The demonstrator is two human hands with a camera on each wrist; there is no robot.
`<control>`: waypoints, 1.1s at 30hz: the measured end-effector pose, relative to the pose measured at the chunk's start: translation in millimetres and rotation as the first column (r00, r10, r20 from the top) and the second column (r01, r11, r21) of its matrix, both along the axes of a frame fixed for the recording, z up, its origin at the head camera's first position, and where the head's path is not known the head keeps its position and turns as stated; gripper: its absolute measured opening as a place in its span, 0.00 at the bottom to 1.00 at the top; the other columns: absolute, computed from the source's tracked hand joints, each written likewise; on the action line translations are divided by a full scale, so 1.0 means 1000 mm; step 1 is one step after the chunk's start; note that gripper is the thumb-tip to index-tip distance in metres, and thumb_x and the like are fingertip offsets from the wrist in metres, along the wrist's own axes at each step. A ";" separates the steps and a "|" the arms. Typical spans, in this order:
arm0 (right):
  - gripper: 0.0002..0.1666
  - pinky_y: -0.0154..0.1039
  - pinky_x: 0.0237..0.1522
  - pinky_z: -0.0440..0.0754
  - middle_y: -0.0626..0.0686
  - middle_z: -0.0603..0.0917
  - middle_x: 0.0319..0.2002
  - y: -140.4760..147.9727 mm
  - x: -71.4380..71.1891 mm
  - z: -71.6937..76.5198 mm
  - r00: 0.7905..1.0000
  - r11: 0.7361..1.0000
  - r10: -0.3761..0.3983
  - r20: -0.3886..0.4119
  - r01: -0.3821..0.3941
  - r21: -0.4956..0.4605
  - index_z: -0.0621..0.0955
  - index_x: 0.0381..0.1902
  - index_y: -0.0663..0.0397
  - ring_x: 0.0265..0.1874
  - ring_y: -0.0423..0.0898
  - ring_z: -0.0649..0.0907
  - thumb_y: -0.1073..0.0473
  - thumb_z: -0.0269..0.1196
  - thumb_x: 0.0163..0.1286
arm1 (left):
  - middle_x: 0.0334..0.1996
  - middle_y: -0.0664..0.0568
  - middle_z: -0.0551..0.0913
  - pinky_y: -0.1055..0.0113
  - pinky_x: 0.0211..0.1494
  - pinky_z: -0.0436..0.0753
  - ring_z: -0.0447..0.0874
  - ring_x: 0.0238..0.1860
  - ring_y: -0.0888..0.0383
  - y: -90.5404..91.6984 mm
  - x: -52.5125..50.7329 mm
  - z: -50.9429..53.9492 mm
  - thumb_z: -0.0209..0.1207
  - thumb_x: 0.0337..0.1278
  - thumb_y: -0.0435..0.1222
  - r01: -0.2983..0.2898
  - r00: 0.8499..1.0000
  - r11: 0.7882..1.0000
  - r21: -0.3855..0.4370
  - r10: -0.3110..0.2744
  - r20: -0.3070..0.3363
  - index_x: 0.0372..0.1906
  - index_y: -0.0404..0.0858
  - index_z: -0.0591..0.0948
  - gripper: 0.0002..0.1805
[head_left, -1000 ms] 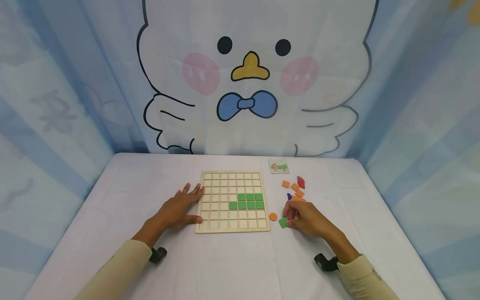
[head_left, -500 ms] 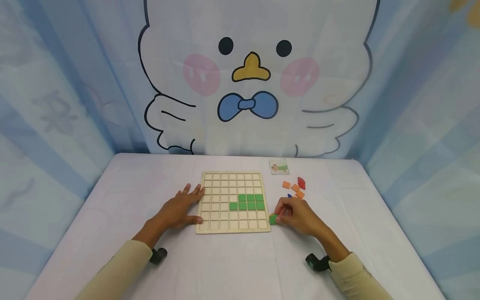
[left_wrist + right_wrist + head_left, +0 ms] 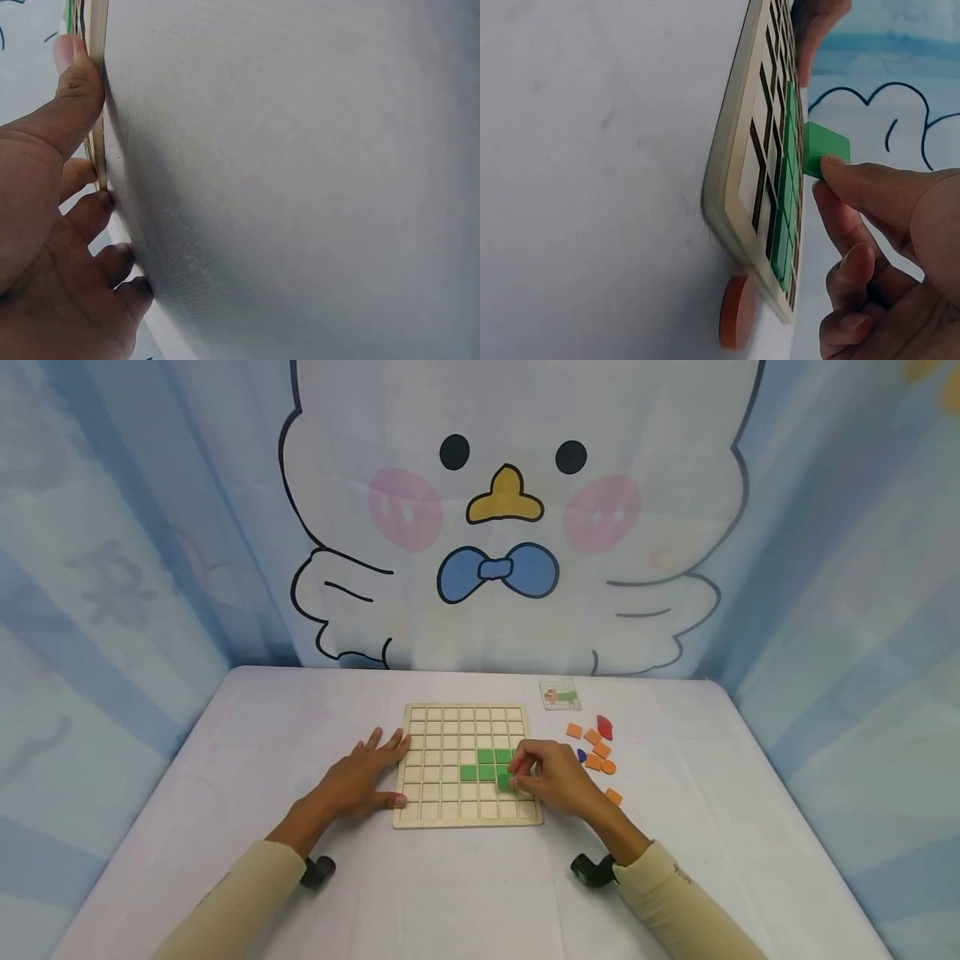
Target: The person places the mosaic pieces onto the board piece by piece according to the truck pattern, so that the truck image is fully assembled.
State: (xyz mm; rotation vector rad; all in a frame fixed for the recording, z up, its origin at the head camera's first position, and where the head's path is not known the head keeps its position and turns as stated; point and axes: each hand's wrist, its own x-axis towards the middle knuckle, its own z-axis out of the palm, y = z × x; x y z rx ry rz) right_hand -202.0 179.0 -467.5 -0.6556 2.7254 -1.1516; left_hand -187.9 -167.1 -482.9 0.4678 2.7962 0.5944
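A wooden grid board (image 3: 438, 810) lies flat on the table, with several green squares (image 3: 486, 757) set in its cells. My left hand (image 3: 357, 782) rests at the board's left edge, thumb and fingers spread; in the left wrist view the thumb lies on the board's edge (image 3: 97, 37). Over the right part of the board my right hand (image 3: 558, 777) pinches a green square (image 3: 505, 782) between thumb and finger. The right wrist view shows this held square (image 3: 826, 142) raised above the board's surface.
Right of the board lie orange squares (image 3: 573, 730), an orange disc (image 3: 608, 767), a red piece (image 3: 604, 727) and a dark blue piece (image 3: 581, 755). A small picture card (image 3: 560, 695) lies behind them. Another orange disc (image 3: 737, 313) shows beside the board's edge in the right wrist view.
My right hand has carried the green square leftward from the table beside the board to above its right part. My left hand has stayed at the left edge.
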 end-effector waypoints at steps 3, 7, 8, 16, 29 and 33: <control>0.08 0.32 0.26 0.72 0.42 0.86 0.29 -0.014 -0.004 0.000 1.000 1.000 -0.013 -0.019 0.013 0.021 0.87 0.38 0.46 0.22 0.40 0.74 0.63 0.76 0.66 | 0.87 0.46 0.52 0.34 0.86 0.54 0.43 0.87 0.35 0.000 0.000 -0.001 0.74 0.58 0.53 -0.004 1.000 1.000 0.001 0.004 0.003 0.86 0.44 0.57 0.57; 0.08 0.31 0.27 0.73 0.43 0.87 0.30 -0.031 -0.010 0.000 0.999 0.999 -0.016 -0.044 0.017 0.031 0.87 0.39 0.46 0.22 0.39 0.75 0.63 0.76 0.66 | 0.87 0.47 0.51 0.33 0.86 0.54 0.42 0.87 0.35 0.000 -0.001 -0.002 0.74 0.58 0.53 -0.001 1.000 1.000 -0.003 0.001 0.008 0.86 0.45 0.56 0.57; 0.08 0.32 0.26 0.73 0.43 0.87 0.30 -0.034 -0.011 0.001 0.999 0.999 -0.017 -0.048 0.018 0.031 0.87 0.38 0.45 0.21 0.39 0.75 0.63 0.76 0.66 | 0.87 0.48 0.51 0.34 0.86 0.54 0.41 0.88 0.36 0.000 -0.001 -0.003 0.74 0.58 0.54 -0.001 1.000 1.000 -0.004 0.001 0.010 0.86 0.45 0.55 0.57; 0.08 0.36 0.32 0.76 0.45 0.89 0.32 -0.058 -0.026 -0.001 0.995 0.998 -0.041 -0.089 0.046 0.053 0.87 0.37 0.44 0.28 0.40 0.81 0.61 0.77 0.66 | 0.87 0.49 0.50 0.32 0.85 0.56 0.40 0.88 0.36 -0.001 -0.002 -0.004 0.74 0.58 0.54 -0.005 1.000 1.000 -0.007 0.005 0.016 0.87 0.46 0.54 0.58; 0.07 0.37 0.32 0.78 0.44 0.87 0.31 -0.073 -0.032 -0.005 0.990 0.976 -0.118 -0.082 0.131 0.172 0.87 0.35 0.45 0.32 0.40 0.82 0.61 0.77 0.66 | 0.87 0.47 0.51 0.36 0.87 0.52 0.41 0.87 0.35 0.001 0.000 0.001 0.74 0.58 0.52 0.000 1.000 1.000 -0.003 0.000 0.004 0.86 0.44 0.55 0.57; 0.08 0.37 0.31 0.78 0.44 0.86 0.32 -0.073 -0.033 -0.005 0.991 0.973 -0.119 -0.061 0.128 0.193 0.88 0.37 0.45 0.30 0.40 0.81 0.61 0.77 0.65 | 0.87 0.46 0.51 0.37 0.87 0.52 0.41 0.87 0.35 0.001 0.000 0.001 0.74 0.58 0.53 0.002 1.000 1.000 -0.006 -0.002 0.008 0.86 0.44 0.55 0.58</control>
